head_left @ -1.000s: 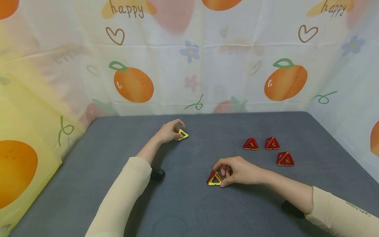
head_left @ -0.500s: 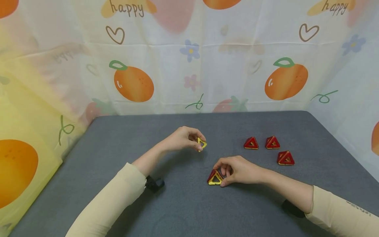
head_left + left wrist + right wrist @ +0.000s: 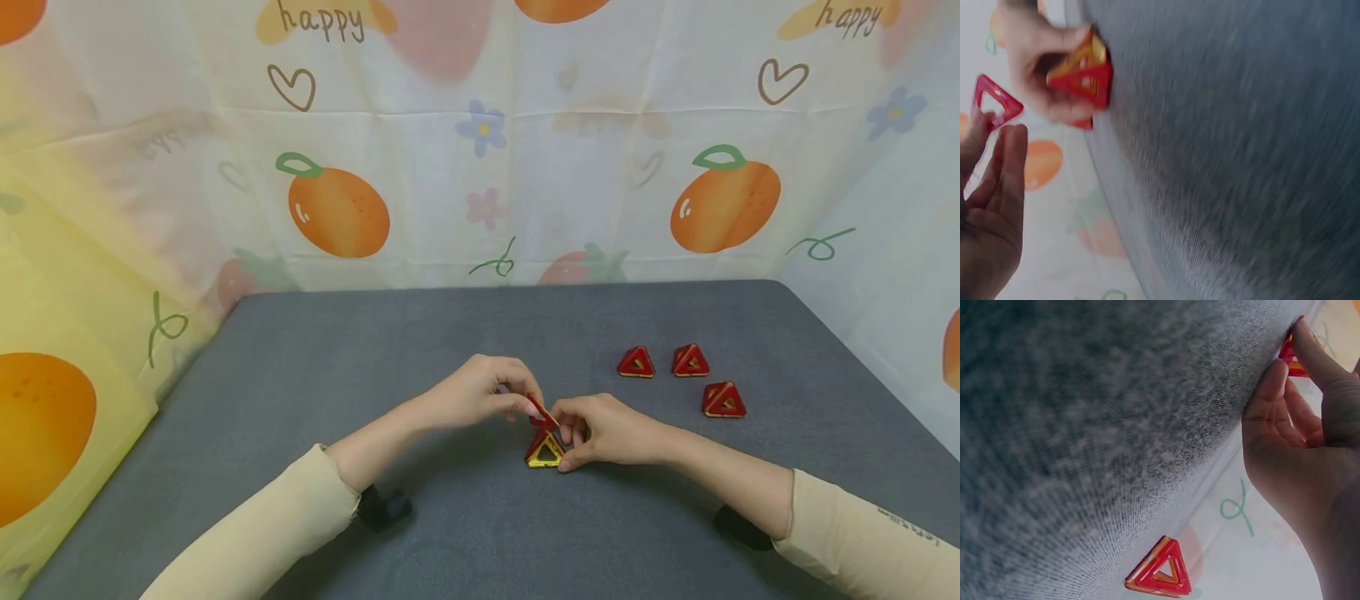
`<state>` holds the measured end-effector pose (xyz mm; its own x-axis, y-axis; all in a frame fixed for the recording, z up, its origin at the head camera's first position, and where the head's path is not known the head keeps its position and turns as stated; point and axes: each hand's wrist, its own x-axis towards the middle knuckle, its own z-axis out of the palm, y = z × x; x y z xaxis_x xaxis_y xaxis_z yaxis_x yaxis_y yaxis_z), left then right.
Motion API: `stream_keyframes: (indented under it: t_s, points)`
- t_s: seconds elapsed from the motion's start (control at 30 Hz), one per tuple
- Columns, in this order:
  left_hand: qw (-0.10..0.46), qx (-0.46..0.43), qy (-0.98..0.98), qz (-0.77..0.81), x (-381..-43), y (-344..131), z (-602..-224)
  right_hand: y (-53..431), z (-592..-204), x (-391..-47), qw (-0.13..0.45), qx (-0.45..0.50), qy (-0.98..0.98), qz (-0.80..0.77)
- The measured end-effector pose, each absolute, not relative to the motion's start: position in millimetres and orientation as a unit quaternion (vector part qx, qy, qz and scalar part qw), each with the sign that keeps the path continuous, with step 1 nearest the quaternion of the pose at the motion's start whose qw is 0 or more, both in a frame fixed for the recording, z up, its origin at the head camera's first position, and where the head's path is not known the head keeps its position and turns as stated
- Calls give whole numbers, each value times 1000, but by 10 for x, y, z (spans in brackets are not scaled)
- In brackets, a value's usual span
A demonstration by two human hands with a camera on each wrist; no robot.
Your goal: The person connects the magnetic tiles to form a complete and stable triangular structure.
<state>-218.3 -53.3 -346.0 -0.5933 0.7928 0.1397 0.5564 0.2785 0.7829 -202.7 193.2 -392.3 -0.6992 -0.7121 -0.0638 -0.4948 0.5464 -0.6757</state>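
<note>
My left hand (image 3: 472,392) pinches a triangular building tile (image 3: 547,415), an open frame that looks red in the head and left wrist views. It holds this tile tilted just above a small pyramid (image 3: 534,447) of red and yellow triangle tiles standing on the table. Whether tile and pyramid touch, I cannot tell. The right hand (image 3: 611,429) steadies the pyramid from its right side, thumb at the lower front corner and fingers behind the top. In the right wrist view, the right hand's fingers (image 3: 1264,403) partly hide the pyramid.
Three finished-looking red pyramids stand farther back on the right: one on the left (image 3: 627,368), one behind (image 3: 681,364) and one nearer me (image 3: 714,402). The grey table (image 3: 337,350) ends at a printed cloth (image 3: 435,208).
My left hand has brought its tile from the back of the table rightward and nearer, up to the pyramid. The tile now shows its red side instead of yellow. The right hand stays put.
</note>
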Motion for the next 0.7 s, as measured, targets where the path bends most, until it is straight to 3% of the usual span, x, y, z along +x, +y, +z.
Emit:
stream_keyframes:
  t_s: [0.23, 0.7]
  points:
    - [69, 435, 820, 366, -1952, -424, -3538, 1927, -3909, -2013, 161, -348, 866, -320]
    - [-12, 408, 859, 311, -1736, -275, -3677, 1929, -3919, -2007, 150, -351, 868, -318]
